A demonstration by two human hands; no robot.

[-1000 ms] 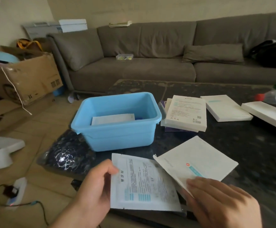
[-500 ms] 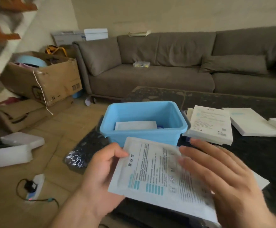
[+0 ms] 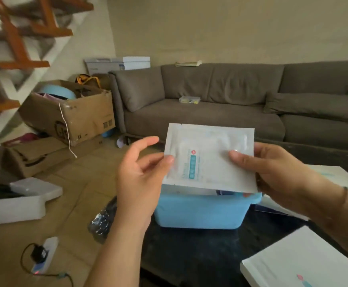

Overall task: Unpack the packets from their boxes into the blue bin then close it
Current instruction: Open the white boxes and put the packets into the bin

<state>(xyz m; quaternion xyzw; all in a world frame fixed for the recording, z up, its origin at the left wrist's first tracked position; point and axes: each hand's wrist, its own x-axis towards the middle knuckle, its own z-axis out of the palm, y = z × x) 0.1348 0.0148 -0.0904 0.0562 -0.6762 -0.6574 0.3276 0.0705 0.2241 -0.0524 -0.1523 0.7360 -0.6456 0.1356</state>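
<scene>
A living room with a grey sofa (image 3: 220, 108) along the far wall and a dark table (image 3: 189, 249) in front of it. Above the blue bin (image 3: 200, 212) on that table, a white packet (image 3: 208, 158) is held up flat toward the camera. The left hand (image 3: 140, 179) pinches its edge at 9 o'clock; the right hand (image 3: 272, 172) grips the edge at 3 o'clock, thumb on the front. A white box (image 3: 301, 264) lies at 5 o'clock from the bin, and a cardboard carton (image 3: 75, 114) stands on the floor at 10 o'clock.
</scene>
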